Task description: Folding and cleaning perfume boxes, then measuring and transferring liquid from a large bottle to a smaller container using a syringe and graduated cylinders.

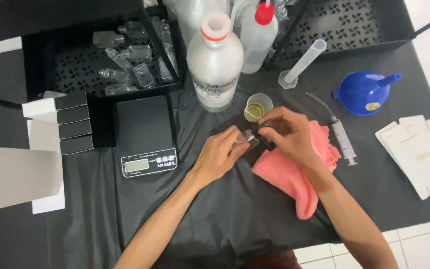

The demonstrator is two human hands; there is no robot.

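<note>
1. Head view looks down on a black-covered worktop (225,209). At the left edge stands a stack of small boxes (60,122), white with dark ends, beside a larger grey carton (13,177).
2. Flat white die-cut carton blanks (419,152) lie at the right edge.
3. A large clear bottle (215,62) with a pale label and a red-ringed neck stands at centre back, just left of a squeeze bottle (257,40) with a red cap.
4. A black kitchen scale (145,134) with a white front strip sits left of the hands.
5. The small clear glass bottle (249,137) is held above the worktop at centre, beside a pink cloth (294,179) and just below a small cup of yellowish liquid (258,107).
6. The left hand (217,157) pinches the small bottle with its fingertips.
7. The right hand (287,134) curls over the bottle's top, fingers pressed on a dark piece; what that piece is cannot be told.
8. Both forearms reach in from the bottom edge and meet at the bottle.
</note>
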